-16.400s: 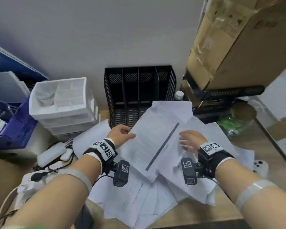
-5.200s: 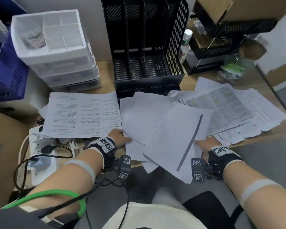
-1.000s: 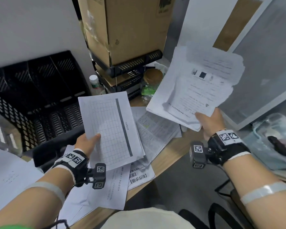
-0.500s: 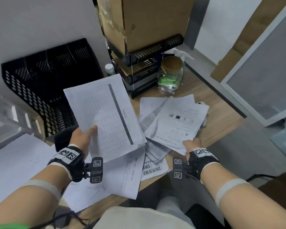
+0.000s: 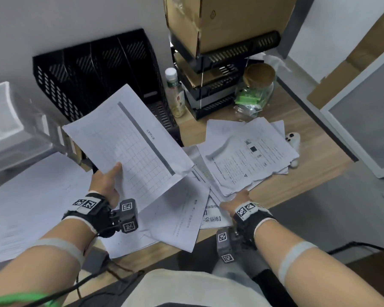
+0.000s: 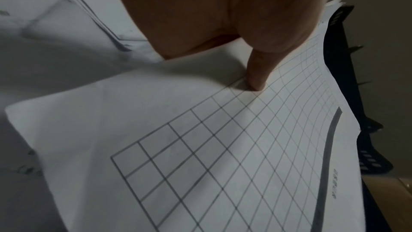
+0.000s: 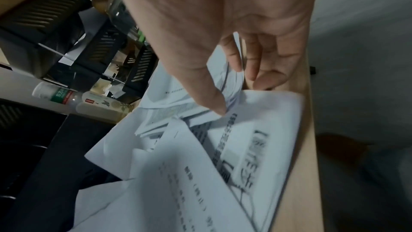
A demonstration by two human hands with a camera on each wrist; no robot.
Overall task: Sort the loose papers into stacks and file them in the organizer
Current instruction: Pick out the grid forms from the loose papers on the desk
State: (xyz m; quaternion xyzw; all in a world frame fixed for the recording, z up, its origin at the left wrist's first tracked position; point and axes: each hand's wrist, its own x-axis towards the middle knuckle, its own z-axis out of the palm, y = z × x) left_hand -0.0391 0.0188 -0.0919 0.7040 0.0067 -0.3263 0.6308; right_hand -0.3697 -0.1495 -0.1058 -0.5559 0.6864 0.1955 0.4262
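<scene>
My left hand (image 5: 108, 179) holds a thin bundle of grid sheets (image 5: 129, 142) tilted in the air in front of the black mesh organizer (image 5: 93, 67). Its thumb (image 6: 256, 77) presses on the top grid sheet (image 6: 223, 147), and the other fingers are hidden beneath. A stack of printed papers (image 5: 248, 156) lies on the desk at the right. My right hand (image 5: 234, 201) is at that stack's near corner; the thumb (image 7: 211, 101) lies on top and curled fingers (image 7: 256, 70) reach under, pinching the stack's corner (image 7: 231, 80). More loose sheets (image 5: 175, 218) overlap at the desk's front edge.
A second paper pile (image 5: 31, 196) lies at the left beside a white drawer unit (image 5: 5, 120). A bottle (image 5: 175, 94), a glass jar (image 5: 255, 89) and black trays under a cardboard box (image 5: 220, 18) stand behind the papers. A white device (image 5: 294, 140) lies by the right stack.
My right hand brought its stack down from the air onto the desk's right side and stays at its near corner. My left hand keeps the grid sheets raised.
</scene>
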